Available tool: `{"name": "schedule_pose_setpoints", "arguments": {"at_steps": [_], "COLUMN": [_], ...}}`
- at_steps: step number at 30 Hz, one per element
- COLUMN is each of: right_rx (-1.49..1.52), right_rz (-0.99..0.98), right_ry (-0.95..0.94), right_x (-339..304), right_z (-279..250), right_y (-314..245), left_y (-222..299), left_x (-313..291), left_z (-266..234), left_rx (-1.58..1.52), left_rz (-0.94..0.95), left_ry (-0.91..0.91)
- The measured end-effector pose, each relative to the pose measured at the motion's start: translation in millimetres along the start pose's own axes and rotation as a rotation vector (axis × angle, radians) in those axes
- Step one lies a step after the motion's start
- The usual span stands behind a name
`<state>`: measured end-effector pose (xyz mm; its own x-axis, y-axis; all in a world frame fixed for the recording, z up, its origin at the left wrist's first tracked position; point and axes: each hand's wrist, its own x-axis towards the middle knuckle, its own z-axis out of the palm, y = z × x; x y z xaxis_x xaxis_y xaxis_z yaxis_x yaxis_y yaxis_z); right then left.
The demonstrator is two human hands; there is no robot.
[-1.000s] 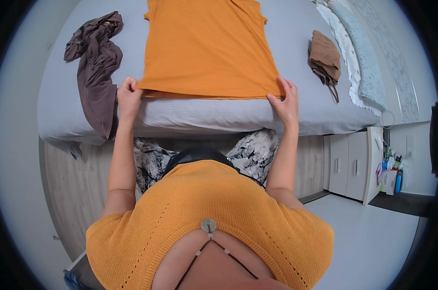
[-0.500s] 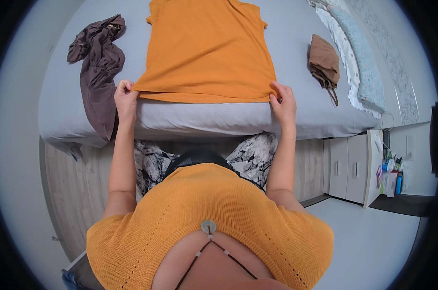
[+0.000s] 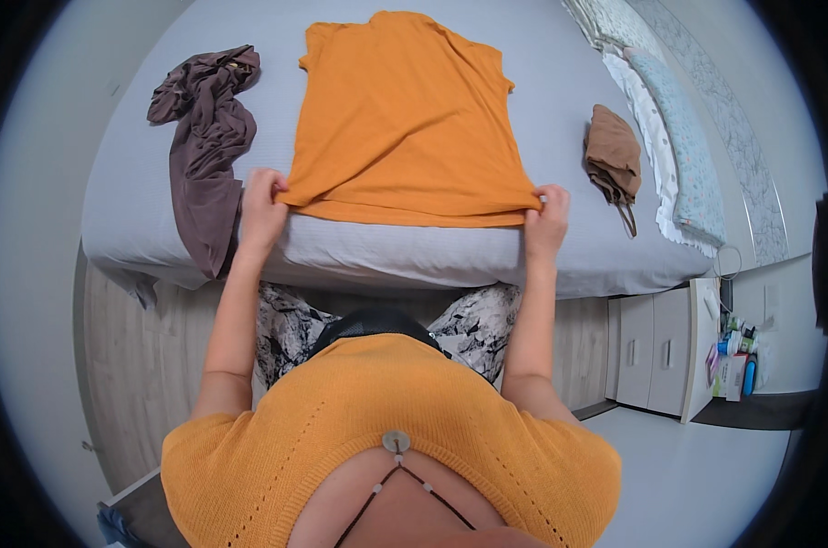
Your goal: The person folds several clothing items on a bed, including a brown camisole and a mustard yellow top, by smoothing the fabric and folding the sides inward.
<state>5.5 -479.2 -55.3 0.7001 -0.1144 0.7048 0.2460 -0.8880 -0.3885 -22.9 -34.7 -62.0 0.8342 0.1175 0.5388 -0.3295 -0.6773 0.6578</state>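
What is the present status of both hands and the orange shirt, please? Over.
Left hand, right hand: each pinching a hem corner. Orange shirt: spread on bed, lightly creased. Dark garment close beside left hand, not touching shirt.

Bright, even light w/ soft shadows, fisheye distort. & blk vignette at rim.

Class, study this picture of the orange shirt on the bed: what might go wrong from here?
1. Creases run slantwise across the orange shirt; if the left hand and right hand, each holding a bottom corner, pull unevenly, they might deepen.
2. The dark purple garment lies close beside the left hand, its lower end hanging over the near edge of the bed, so a sideways arm movement could perhaps drag it off.
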Motion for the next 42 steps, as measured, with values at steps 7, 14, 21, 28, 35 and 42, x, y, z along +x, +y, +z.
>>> {"name": "schedule_pose_setpoints", "arguments": {"at_steps": [7,14,21,28,35,42], "right_rx": [0.718,0.863,0.698,0.788,0.812,0.649], "right_rz": [0.372,0.436,0.556,0.659,0.716,0.814], "right_ry": [0.243,0.006,-0.627,-0.705,-0.898,-1.132], "right_x": [4.9,-12.3,-25.0,-34.6,-33.2,-4.6], "right_z": [-19.2,-35.3,-81.2,-66.1,-71.9,-75.7], "right_y": [35.0,27.2,46.6,43.1,50.0,27.7], "left_y": [3.4,-11.0,-1.9,-3.1,-1.5,25.7], "left_x": [28.0,16.2,1.1,-4.3,-2.5,17.3], "left_z": [-57.9,-79.3,-97.8,-71.2,-83.6,-80.3], "left_rx": [-0.391,-0.457,-0.383,-0.539,-0.352,-0.058], "left_rz": [-0.033,-0.127,-0.209,-0.262,-0.438,-0.420], "left_ry": [0.200,-0.075,-0.385,-0.449,-0.730,-0.892]}}
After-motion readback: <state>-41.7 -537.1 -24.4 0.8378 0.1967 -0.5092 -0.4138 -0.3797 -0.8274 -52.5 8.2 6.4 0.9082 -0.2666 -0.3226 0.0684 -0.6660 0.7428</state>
